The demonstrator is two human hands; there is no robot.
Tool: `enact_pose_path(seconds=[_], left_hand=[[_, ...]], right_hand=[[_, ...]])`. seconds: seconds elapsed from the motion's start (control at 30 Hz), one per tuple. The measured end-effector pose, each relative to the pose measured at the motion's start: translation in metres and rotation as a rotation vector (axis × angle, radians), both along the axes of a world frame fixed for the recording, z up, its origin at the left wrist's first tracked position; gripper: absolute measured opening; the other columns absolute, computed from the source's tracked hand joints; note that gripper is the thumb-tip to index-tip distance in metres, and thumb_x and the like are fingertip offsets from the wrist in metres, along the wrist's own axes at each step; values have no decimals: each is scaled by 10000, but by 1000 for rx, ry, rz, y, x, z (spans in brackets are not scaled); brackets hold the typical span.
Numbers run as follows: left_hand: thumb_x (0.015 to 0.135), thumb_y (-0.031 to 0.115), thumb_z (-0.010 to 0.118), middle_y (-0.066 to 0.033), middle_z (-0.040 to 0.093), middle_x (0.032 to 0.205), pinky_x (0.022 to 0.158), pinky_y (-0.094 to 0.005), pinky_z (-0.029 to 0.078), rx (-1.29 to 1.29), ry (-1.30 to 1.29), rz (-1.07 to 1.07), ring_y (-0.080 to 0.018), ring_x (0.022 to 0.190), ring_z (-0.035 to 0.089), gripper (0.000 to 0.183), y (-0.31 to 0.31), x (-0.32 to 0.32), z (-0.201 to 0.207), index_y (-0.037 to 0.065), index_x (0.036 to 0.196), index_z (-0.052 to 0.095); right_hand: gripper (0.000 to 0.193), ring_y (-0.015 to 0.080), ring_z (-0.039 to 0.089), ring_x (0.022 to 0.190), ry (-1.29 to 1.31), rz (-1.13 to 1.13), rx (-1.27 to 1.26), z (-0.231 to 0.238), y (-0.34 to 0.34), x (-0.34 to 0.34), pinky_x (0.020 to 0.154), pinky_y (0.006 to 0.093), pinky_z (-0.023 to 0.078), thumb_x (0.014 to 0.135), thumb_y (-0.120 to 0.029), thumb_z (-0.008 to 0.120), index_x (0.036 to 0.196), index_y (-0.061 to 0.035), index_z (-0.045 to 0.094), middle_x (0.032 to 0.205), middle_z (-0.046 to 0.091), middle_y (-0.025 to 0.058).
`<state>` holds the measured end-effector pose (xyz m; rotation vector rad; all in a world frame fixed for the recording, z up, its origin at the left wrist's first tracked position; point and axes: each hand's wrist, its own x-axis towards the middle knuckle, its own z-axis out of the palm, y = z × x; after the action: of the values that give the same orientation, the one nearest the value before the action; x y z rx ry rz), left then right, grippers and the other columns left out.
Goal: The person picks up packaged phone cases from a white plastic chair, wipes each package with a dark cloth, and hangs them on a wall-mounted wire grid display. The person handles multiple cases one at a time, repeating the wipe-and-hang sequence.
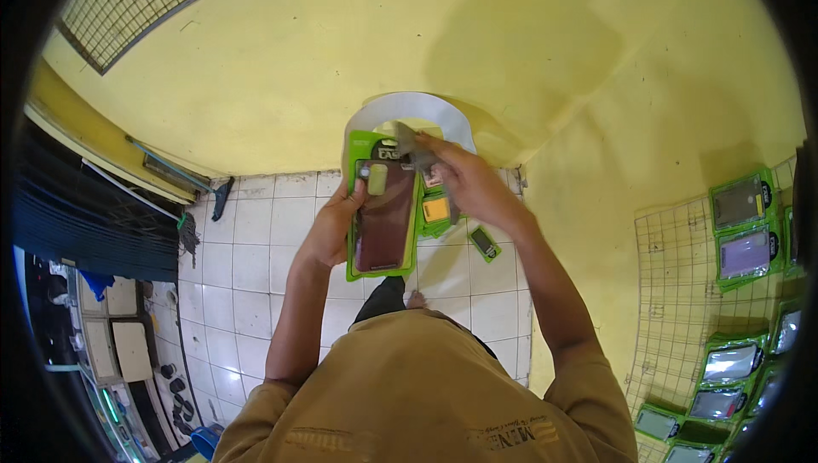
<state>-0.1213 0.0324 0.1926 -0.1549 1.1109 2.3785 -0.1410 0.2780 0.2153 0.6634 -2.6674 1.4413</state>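
Note:
My left hand (335, 224) grips the left edge of a green-bordered phone case package (383, 233), thumb on its front. A dark maroon phone case shows inside, with a cutout near its top. My right hand (464, 175) is closed on a grey, cloth-like piece (417, 149) at the package's upper right corner; motion blurs it, and I cannot make out its exact kind. Below that hand, more green packages (436, 209), one with an orange case, lie partly hidden on or by a chair with a curved white back (409, 105).
A small green package (484, 243) lies on the white tiled floor (290, 216). At the right, a wire grid (673, 293) carries several packaged phone cases (741, 207). Yellow walls stand ahead and to the right. A broom (222, 199) and a mop (188, 233) are at the left, near shelves (98, 335).

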Motion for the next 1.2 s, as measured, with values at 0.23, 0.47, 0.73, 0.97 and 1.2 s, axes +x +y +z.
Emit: enact_pose_path(seconds=[0.23,0.47,0.73,0.97,1.2], left_hand=[[1052,190,516,-87,590,1271,909,-358,559,-90,180,215,-218,1087,616,518,32,-4,-14,211,1521,295],[1016,644,328,-180,548,1394,1049,-444,477,448,102,-56,-303,1255,562,759,28,13,1,40,1466,417],[1031,597,309,-284,488,1427,1042,-516,477,341,111,-31,-417,1274,533,738,36,-8,8,28,1498,365],[1062,524,290,-210,533,1411,1046,-475,483,39,121,-70,-337,1265,561,656,29,-16,15,30,1483,393],[1061,531,310,-183,553,1388,1033,-457,498,159,141,-41,-292,1252,565,634,61,-21,27,55,1463,426]], right_hand=[[365,111,571,1075,-279,-450,-495,-20,-22,26,978,276,458,1053,-193,533,1356,9,536,1234,613,35],[557,454,312,1438,392,-270,-22,-5,-76,45,1150,536,327,934,-9,557,1473,-83,440,1569,376,137],[518,447,357,1411,299,-89,134,-13,-80,119,1141,490,360,917,-39,600,1420,-10,478,1522,422,167],[406,335,571,1251,-219,-313,-110,38,2,99,998,404,490,974,-22,522,1380,-46,535,1335,581,222],[418,417,453,1347,467,-359,-10,29,-57,27,1100,516,379,949,-96,570,1362,-41,546,1429,524,187]])
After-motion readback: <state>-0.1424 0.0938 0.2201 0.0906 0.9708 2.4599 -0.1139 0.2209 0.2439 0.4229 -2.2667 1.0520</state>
